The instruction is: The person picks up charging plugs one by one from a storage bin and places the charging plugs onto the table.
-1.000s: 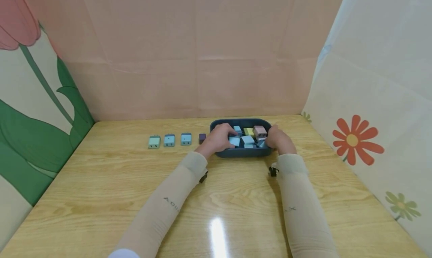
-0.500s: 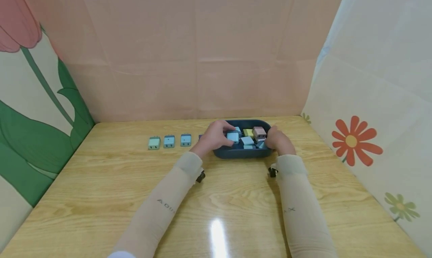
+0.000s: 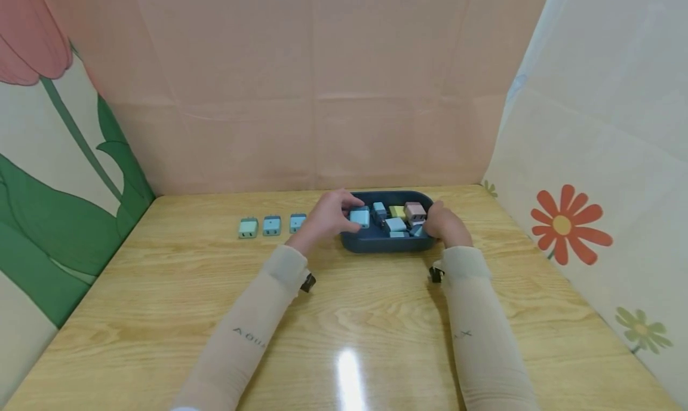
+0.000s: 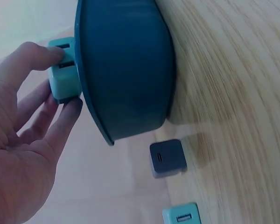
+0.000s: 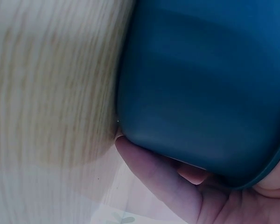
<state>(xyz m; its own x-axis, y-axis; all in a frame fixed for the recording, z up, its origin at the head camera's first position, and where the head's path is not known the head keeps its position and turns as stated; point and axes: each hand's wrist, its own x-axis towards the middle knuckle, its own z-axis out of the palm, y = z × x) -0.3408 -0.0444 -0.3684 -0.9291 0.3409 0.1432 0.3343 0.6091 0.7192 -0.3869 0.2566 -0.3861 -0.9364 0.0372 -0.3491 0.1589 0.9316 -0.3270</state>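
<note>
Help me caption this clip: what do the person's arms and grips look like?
The left sleeve and right sleeve are long and beige, with plain cuffs and small dark lettering I can't read surely. A small black fitting shows at each wrist. The left grip and right grip are bare hands, without gloves.

The bench [image 3: 134, 315] is showing wood grain under a glossy coat, which is throwing a white streak of light back at me. The tray [image 5: 200, 84] is looking like smooth plastic with a soft, satiny sheen. The pale blue charger [image 4: 65, 85] is looking like hard, smooth plastic too, the dark cube [image 4: 168, 157] duller. The sleeves [image 3: 242, 333] are looking like matt cloth; the pink backdrop [image 3: 322, 88] is showing creases, cloth or paper I can't tell
</note>
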